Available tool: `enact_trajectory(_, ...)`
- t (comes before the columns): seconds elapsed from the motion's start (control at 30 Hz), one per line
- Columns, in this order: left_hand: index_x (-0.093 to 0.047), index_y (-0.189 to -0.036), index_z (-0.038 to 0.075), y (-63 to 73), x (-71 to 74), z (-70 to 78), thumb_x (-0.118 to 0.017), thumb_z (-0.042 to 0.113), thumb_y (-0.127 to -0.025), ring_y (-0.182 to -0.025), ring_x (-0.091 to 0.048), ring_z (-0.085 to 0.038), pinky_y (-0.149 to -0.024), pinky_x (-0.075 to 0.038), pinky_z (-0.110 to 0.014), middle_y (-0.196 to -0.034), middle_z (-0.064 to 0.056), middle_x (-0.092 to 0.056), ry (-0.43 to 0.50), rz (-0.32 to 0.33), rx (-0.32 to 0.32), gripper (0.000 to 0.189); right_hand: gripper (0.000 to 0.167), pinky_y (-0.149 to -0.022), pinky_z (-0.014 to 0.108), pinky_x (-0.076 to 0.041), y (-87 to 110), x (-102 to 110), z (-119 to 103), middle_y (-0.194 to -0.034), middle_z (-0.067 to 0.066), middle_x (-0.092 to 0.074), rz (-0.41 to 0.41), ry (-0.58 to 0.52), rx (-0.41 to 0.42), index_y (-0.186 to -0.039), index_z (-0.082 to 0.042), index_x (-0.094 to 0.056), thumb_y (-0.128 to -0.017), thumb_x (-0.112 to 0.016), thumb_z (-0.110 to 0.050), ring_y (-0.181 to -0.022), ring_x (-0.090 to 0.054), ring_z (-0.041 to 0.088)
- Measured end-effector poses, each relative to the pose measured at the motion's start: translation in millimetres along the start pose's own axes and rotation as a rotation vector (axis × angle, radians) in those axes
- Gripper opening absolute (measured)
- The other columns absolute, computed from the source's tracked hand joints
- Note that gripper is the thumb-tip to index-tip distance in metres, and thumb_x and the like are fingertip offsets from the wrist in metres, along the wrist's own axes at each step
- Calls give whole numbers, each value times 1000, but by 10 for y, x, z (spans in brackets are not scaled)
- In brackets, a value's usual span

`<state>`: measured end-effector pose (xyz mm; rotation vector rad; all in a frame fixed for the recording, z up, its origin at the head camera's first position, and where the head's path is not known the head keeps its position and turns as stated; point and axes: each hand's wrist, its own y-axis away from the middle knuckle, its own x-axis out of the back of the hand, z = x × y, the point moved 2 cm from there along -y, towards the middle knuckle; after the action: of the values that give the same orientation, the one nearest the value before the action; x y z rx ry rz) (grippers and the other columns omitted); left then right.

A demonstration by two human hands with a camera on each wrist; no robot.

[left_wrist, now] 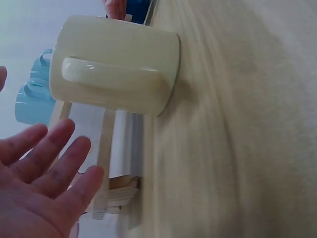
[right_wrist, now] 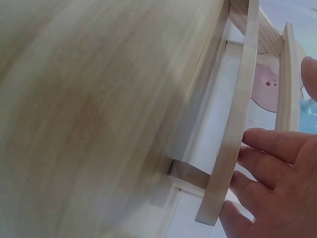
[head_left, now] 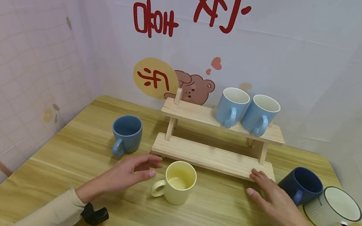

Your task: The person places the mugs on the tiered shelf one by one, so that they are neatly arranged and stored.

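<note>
A pale yellow mug (head_left: 177,193) stands upright on the table, its handle turned to the left. Just left of that handle is my left hand (head_left: 130,171), fingers apart and nothing held; the left wrist view shows its palm and spread fingers beside the yellow mug (left_wrist: 114,59). My right hand (head_left: 273,198) is at the right front of a two-tier wooden rack (head_left: 209,156). In the right wrist view its fingertips lie close to the edge of the lower board (right_wrist: 233,134); whether they touch cannot be told. Two light blue mugs (head_left: 231,108) stand on the upper board.
A medium blue mug (head_left: 127,134) stands left of the rack. To the right are a dark navy mug (head_left: 302,187) and a white enamel mug (head_left: 327,211) with a black rim and handle, close together. Behind the table hangs a white printed cloth (head_left: 302,61).
</note>
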<state>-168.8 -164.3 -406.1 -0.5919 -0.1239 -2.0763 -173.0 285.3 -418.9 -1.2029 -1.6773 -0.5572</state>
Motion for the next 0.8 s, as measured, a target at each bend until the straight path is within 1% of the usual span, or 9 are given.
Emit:
enact_trajectory(0.1, -53, -145, -2, 26, -12, -49, -56, 25, -108, -127, -61, -39, -103, -52, -30, -136, -17, -65, 58, -42, 23, 45, 54, -106, 71, -35, 2, 6, -3, -158, 22, -45, -4, 3, 1, -146, 0, -57, -104, -65, -33, -146, -36, 51)
enact_trajectory(0.2, -55, -143, -3, 42, -40, -88, -54, 24, -109, -126, -62, -36, -102, -51, -25, -134, -16, -66, 106, -86, 35, 43, 54, -105, 70, -36, 6, 14, -5, -157, 22, -46, -5, 9, 3, -146, 0, -57, -103, -65, -33, -145, -36, 51)
enact_trajectory(0.27, -56, -141, -4, 52, -53, -115, -53, 23, -110, -126, -62, -34, -102, -51, -26, -133, -16, -67, 124, -107, 32, 41, 55, -105, 70, -36, 4, 8, -7, -157, 22, -46, -5, 5, 5, -146, 0, -57, -103, -65, -33, -145, -36, 51)
enact_trajectory(0.4, -61, -136, -4, 53, -95, -156, -52, 22, -110, -124, -62, -29, -102, -50, -26, -132, -16, -67, 118, -130, 19, 38, 55, -105, 70, -36, 6, 6, -4, -158, 22, -45, -8, -3, 3, -147, -1, -56, -103, -66, -33, -146, -35, 51)
enact_trajectory(0.53, -66, -132, 0, 45, -149, -190, -56, 22, -109, -117, -63, -20, -99, -51, -25, -127, -12, -68, 105, -146, 30, 33, 55, -105, 69, -36, 14, 1, -1, -158, 21, -45, -12, 1, 1, -147, -2, -56, -103, -66, -34, -146, -35, 50)
enact_trajectory(0.63, -68, -130, 3, 35, -186, -210, -57, 22, -108, -112, -64, -18, -97, -52, -24, -122, -8, -71, 129, -159, 49, 30, 55, -108, 66, -36, 18, 3, -4, -158, 20, -45, -8, 8, 3, -147, -2, -56, -103, -66, -34, -146, -36, 49)
enact_trajectory(0.7, -69, -128, 3, 26, -207, -216, -57, 21, -109, -110, -66, -18, -95, -53, -25, -119, -8, -73, 160, -175, 52, 29, 55, -110, 62, -36, 17, 5, -6, -158, 20, -46, -4, 14, 7, -147, -2, -56, -103, -66, -33, -146, -36, 49)
enact_trajectory(0.8, -70, -125, 0, 13, -237, -222, -54, 19, -110, -107, -67, -18, -94, -54, -27, -113, -11, -75, 200, -202, 33, 29, 55, -115, 56, -35, 15, 5, -9, -158, 20, -46, 0, 20, 12, -147, -2, -57, -103, -66, -33, -146, -36, 49)
